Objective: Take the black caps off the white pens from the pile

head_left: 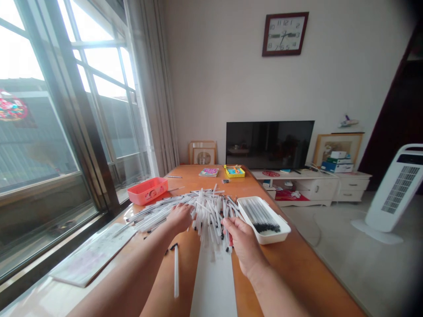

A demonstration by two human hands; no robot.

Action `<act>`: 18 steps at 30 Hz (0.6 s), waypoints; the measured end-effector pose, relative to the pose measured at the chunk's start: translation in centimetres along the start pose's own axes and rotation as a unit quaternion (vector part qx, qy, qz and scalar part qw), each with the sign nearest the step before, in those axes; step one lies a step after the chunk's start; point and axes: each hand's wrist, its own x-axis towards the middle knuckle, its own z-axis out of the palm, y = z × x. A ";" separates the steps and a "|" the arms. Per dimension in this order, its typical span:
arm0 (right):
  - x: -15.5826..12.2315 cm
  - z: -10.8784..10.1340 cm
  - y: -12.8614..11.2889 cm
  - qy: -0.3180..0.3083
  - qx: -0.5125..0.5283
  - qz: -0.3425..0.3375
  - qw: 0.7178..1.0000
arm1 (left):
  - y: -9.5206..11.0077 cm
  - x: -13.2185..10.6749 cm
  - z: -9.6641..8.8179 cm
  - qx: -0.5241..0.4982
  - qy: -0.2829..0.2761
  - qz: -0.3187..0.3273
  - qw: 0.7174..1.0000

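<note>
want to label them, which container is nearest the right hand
The white tray of dark-ended tubes, just beside the right hand; the pink basket and yellow box sit farther off.

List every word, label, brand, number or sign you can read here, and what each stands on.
"10", "11", "12", "1", "2", "3", "4", "5", "6", "7", "8": wall clock; its 9 is blurred.
Pink-covered booklet: print too blurred to read.
Yellow box: too blurred.
Stacked boxes: markings too small.
Clear tubes: no readable text.
</note>
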 end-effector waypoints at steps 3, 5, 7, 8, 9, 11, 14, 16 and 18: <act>0.1 0.0 0.0 0.005 0.003 -0.007 1.000 | -0.4 2.0 1.6 0.000 -0.001 -0.006 1.000; 0.1 0.0 0.0 0.008 0.001 -0.006 1.000 | -0.8 3.4 2.5 -0.002 -0.004 -0.017 1.000; 0.2 0.1 0.0 0.013 -0.004 0.002 1.000 | -1.2 4.6 3.3 -0.005 -0.009 -0.029 1.000; 0.2 0.1 0.0 0.014 -0.007 0.006 1.000 | -1.3 5.1 3.6 -0.007 -0.011 -0.033 0.999; 0.2 0.2 0.0 0.014 -0.009 0.010 1.000 | -1.3 5.6 4.0 -0.009 -0.012 -0.037 0.999; 0.1 0.3 0.1 0.008 -0.011 0.010 1.000 | -1.3 6.4 4.5 -0.014 -0.013 -0.042 0.999; 0.1 0.4 0.1 -0.002 -0.014 0.002 1.000 | -1.1 6.9 4.9 -0.019 -0.010 -0.045 0.999; 0.1 0.5 0.1 -0.003 -0.017 0.001 1.000 | -0.8 6.8 4.8 -0.020 -0.005 -0.040 0.999; 0.1 0.5 -0.1 0.001 -0.021 0.004 1.000 | -0.6 6.4 4.5 -0.020 0.000 -0.031 0.999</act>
